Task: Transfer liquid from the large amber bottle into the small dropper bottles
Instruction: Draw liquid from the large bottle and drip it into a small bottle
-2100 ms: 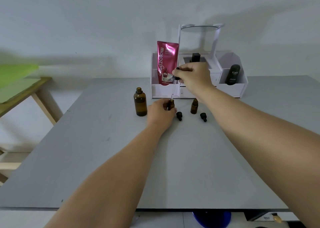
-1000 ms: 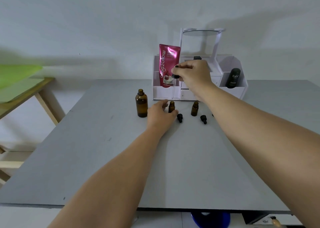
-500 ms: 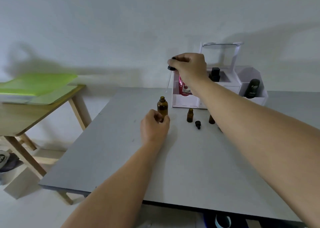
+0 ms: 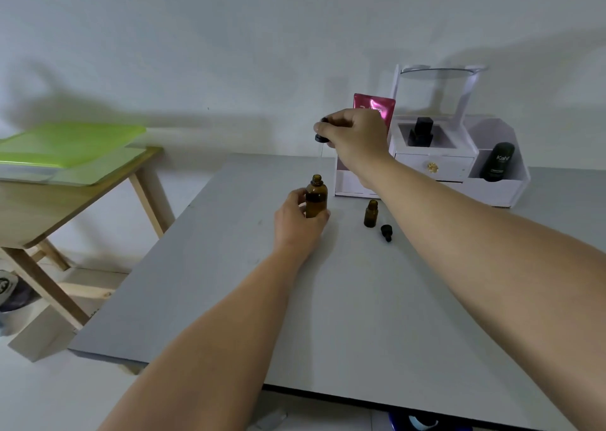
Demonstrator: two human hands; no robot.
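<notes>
The large amber bottle (image 4: 316, 197) stands open on the grey table (image 4: 344, 299). My left hand (image 4: 296, 222) grips its lower body. My right hand (image 4: 355, 135) pinches the black bulb of a dropper (image 4: 321, 133) directly above the bottle's mouth, the thin glass tube hanging down toward it. One small amber dropper bottle (image 4: 371, 213) stands open to the right, with a black dropper cap (image 4: 386, 232) lying beside it. My right forearm hides the table further right.
A white organizer (image 4: 459, 171) stands at the back of the table, holding a pink pouch (image 4: 377, 109), a black cap-topped bottle (image 4: 421, 132) and a dark tube (image 4: 496, 161). A wooden side table (image 4: 65, 181) with a green board (image 4: 65, 145) stands at left.
My left hand left the small bottle and took hold of the large amber bottle. My right hand carried the dropper left, from over the small bottle to above the large one. The view swung left.
</notes>
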